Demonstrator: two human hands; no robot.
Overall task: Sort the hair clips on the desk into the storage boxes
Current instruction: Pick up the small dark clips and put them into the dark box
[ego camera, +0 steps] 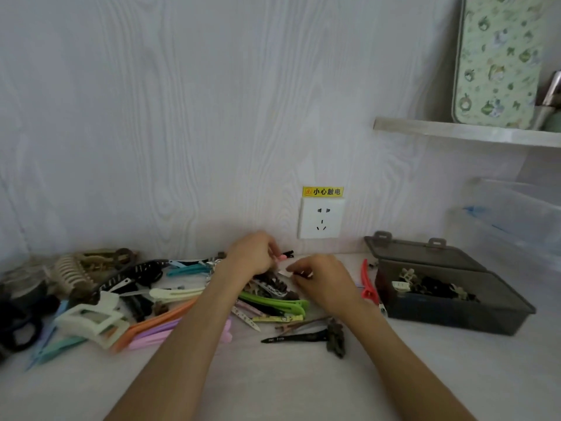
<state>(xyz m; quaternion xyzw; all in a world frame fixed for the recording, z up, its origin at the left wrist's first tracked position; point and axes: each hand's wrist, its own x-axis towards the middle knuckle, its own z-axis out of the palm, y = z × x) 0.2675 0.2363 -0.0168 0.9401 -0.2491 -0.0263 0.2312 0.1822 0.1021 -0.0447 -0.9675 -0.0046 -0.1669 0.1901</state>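
Observation:
Many hair clips lie scattered over the white desk (pixel 273 381): a green clip (pixel 273 302), an orange clip (pixel 158 322), teal clips (pixel 188 268), a red clip (pixel 365 284) and a black flat clip (pixel 294 338). My left hand (pixel 253 253) is curled above the pile and pinches a small pink clip (pixel 280 257). My right hand (pixel 321 278) is curled beside it and pinches a small pale clip (pixel 283 272). A dark open storage box (pixel 455 317) stands at the right and holds several small claw clips (pixel 425 287).
A wall socket (pixel 321 218) with a yellow warning label sits behind the hands. A clear plastic bin (pixel 510 220) stands at the far right under a shelf (pixel 467 133). Large claw clips (pixel 73 275) and dark hair ties (pixel 18 323) crowd the desk's left side.

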